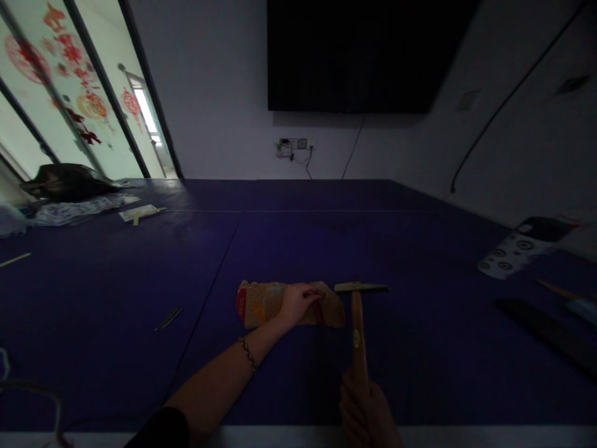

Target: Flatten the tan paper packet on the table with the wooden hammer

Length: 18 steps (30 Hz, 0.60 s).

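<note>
1. Wrapped tightly around the wooden handle of 1 hammer point(359, 336), closest to the camera: right-hand grip point(366, 407).
2. Held with handle pointing away from the camera and metal head crosswise, just beside the right end of 1 tan piece point(256, 305); cannot tell whether the head touches the worktop point(396, 373).
3. Laid flat on the worktop, near the middle: the tan piece, marked with small dots, an orange patch, a red left end and a red band toward the right.
4. Resting over the right half of that piece, fingers gathered close together: left-hand grip point(296, 303); cannot tell whether pinching anything small.
5. Worn around the left wrist: 1 bracelet point(248, 355).
6. Lying left of the tan piece, well apart, across a dark seam: slim dark rods point(168, 318).
7. Set at the right side of the worktop: 1 long black bar point(545, 333), with 1 patterned bag point(504, 258) farther back.
8. Piled at far left: 1 dark bundle point(69, 182).
9. Mounted on the wall beyond: 1 black screen point(364, 56), above sockets point(301, 144) and cables.
</note>
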Tool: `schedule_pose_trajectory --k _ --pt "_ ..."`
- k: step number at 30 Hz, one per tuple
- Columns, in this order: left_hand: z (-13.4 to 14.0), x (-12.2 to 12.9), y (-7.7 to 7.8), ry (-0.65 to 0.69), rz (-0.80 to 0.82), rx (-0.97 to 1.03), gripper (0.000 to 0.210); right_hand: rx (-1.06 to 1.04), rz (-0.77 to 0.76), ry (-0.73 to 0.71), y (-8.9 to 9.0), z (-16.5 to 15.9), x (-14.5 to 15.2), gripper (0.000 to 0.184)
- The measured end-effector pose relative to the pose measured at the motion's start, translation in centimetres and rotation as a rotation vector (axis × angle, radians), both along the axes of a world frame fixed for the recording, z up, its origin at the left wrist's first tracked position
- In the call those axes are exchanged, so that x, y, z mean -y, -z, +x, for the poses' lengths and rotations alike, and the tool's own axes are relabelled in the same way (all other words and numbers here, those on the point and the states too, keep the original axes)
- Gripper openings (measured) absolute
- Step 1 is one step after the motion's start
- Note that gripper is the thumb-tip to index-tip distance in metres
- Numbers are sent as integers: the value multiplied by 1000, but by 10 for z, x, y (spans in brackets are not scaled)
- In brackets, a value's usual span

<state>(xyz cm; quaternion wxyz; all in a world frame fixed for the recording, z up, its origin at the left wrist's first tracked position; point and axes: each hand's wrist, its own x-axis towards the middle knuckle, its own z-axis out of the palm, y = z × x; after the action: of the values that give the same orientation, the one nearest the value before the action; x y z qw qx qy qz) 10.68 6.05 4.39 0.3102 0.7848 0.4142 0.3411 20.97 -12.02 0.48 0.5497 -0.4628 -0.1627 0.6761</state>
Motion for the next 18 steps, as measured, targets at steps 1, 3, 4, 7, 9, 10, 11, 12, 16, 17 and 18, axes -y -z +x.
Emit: schedule_pose_trajectory --k 1,3,4,7,9,10,11,12,16,17,18 --pt "0 0 0 3 3 -2 10 1 4 5 -2 -1 0 48" --pt "0 0 0 4 9 -10 11 1 8 14 -2 -1 1 48" --pt "0 0 0 3 12 -15 11 0 7 11 -2 0 0 48" --pt "0 0 0 12 25 -34 10 -8 -13 -15 1 1 -1 50" --pt "1 0 0 24 34 -46 9 -11 -22 -17 1 0 -1 50" --pt "1 0 0 27 38 -53 9 -10 -16 1 0 0 -1 50" --pt "1 -1 0 28 42 -60 9 -7 -9 17 -1 -1 0 49" --pt "1 -1 0 27 46 -67 9 -2 -7 24 -3 -2 0 49" --pt "1 -2 0 17 57 -92 9 32 -22 19 -10 -5 1 50" --pt "0 -2 0 16 58 -98 10 46 -21 30 -12 -7 1 51" --pt "0 -2 0 17 60 -104 9 63 -18 52 -14 -9 1 51"
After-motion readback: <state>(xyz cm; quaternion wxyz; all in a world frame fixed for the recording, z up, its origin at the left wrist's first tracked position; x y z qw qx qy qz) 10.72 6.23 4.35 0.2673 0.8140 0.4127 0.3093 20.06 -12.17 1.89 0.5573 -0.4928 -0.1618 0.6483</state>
